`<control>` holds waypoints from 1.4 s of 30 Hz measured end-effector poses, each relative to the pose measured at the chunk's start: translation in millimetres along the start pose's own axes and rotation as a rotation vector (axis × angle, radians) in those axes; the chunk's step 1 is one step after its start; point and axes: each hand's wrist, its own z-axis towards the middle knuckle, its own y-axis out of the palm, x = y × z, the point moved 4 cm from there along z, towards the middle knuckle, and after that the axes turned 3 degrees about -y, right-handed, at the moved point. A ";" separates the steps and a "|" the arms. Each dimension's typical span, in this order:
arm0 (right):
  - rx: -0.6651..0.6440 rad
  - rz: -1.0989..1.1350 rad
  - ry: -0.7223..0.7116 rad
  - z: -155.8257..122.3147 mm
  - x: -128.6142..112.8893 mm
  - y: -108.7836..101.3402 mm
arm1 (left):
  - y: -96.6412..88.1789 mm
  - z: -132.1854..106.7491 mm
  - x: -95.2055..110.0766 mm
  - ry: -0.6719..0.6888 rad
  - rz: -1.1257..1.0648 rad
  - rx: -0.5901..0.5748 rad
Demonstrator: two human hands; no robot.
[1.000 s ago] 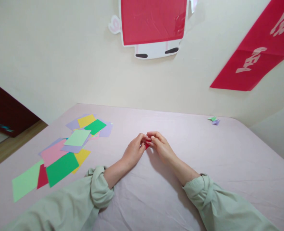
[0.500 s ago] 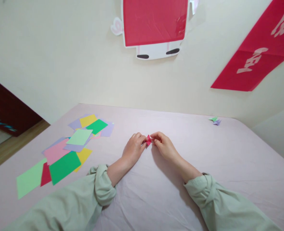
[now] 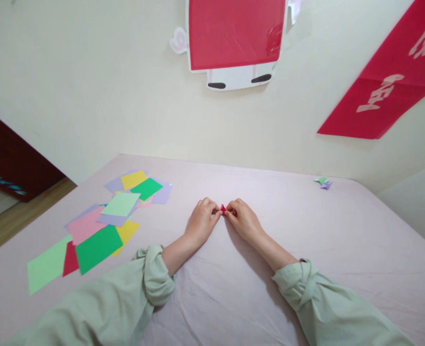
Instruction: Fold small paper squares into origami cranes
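A small folded piece of red paper (image 3: 223, 209) is held up between my hands over the middle of the cloth-covered table (image 3: 212, 298). My left hand (image 3: 202, 218) pinches its left side between thumb and fingers. On the other side, my right hand (image 3: 244, 220) is closed with its fingertips pinching the right side. The fingers cover much of the paper, so its exact folded shape cannot be made out.
Overlapping sheets of coloured paper (image 3: 99, 250) are spread over the left of the table. Two small folded paper pieces, one green (image 3: 320, 180) and one purple (image 3: 325, 185), lie at the far right. Behind the table rises a wall (image 3: 126, 96) with red decorations (image 3: 236, 33).
My right hand has come in to the left and closed on the red paper's right side. Less of the paper shows now. My left hand keeps its pinch.
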 end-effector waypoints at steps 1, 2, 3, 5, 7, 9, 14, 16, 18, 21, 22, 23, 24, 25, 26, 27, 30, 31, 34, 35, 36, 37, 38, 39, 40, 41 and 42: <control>-0.002 0.002 0.012 1.1 0.8 0.1 | 0.1 0.9 -0.1 -0.009 0.015 0.003; -0.006 0.003 0.021 2.1 1.3 0.2 | 0.2 1.7 0.0 -0.016 0.032 0.004; -0.013 0.002 0.028 2.9 1.5 0.4 | 0.3 2.6 0.3 -0.019 0.048 0.003; -0.027 -0.001 0.037 4.6 1.6 1.0 | 0.7 3.7 1.3 -0.016 0.078 -0.004; -0.034 -0.015 0.051 6.1 1.6 2.0 | 1.2 4.2 1.9 -0.012 0.106 -0.004; -0.035 -0.035 0.071 7.2 1.8 3.2 | 1.6 4.2 1.6 -0.016 0.129 0.001; -0.027 -0.068 0.094 7.8 0.6 4.7 | 1.6 3.6 1.2 -0.023 0.153 -0.006; -0.025 -0.068 0.096 7.6 -0.3 4.3 | 1.0 3.5 2.1 -0.022 0.151 -0.018; -0.020 -0.071 0.101 7.4 -0.8 3.4 | 0.6 3.4 3.4 -0.023 0.148 -0.035; -0.002 -0.096 0.090 7.2 -2.0 1.9 | -0.2 3.2 5.3 -0.016 0.149 -0.044; 0.006 -0.107 0.083 7.1 -2.4 1.6 | -0.5 3.1 6.0 -0.010 0.148 -0.042; 0.011 -0.118 0.075 6.9 -2.8 1.6 | -0.8 2.9 6.6 -0.002 0.145 -0.041; 0.017 -0.129 0.070 6.7 -3.1 1.8 | -1.0 2.8 7.0 0.005 0.143 -0.040; 0.022 -0.138 0.068 6.4 -3.2 2.0 | -1.0 2.7 7.1 0.010 0.142 -0.040; 0.026 -0.145 0.068 6.2 -3.3 2.3 | -0.9 2.6 7.1 0.014 0.144 -0.041; 0.029 -0.150 0.070 5.9 -3.3 2.7 | -0.7 2.5 6.8 0.015 0.149 -0.041; 0.036 -0.164 0.078 5.2 -3.8 3.1 | 0.2 2.6 5.7 0.015 0.165 -0.032; 0.035 -0.167 0.081 5.1 -4.0 3.2 | 0.6 2.6 5.5 0.016 0.165 -0.029; 0.033 -0.170 0.086 4.7 -4.5 3.0 | 1.6 2.6 5.4 0.019 0.159 -0.031; 0.034 -0.166 0.086 4.6 -4.6 3.0 | 1.7 2.5 5.5 0.018 0.157 -0.031; 0.037 -0.161 0.086 4.4 -4.6 3.1 | 1.5 2.4 5.6 0.018 0.155 -0.030; 0.042 -0.153 0.086 4.2 -4.5 3.1 | 1.3 2.3 5.7 0.017 0.153 -0.028; 0.046 -0.145 0.086 3.9 -4.4 3.2 | 0.9 2.2 5.8 0.019 0.152 -0.028; 0.049 -0.138 0.083 3.6 -4.2 3.2 | 0.7 2.1 5.8 0.022 0.151 -0.031; 0.051 -0.134 0.077 3.1 -4.1 3.1 | 0.5 2.0 5.9 0.029 0.151 -0.038; 0.050 -0.131 0.068 2.6 -4.1 2.7 | 0.5 2.0 5.9 0.038 0.151 -0.046; 0.047 -0.129 0.055 2.0 -4.2 2.0 | 0.6 2.0 5.8 0.045 0.152 -0.054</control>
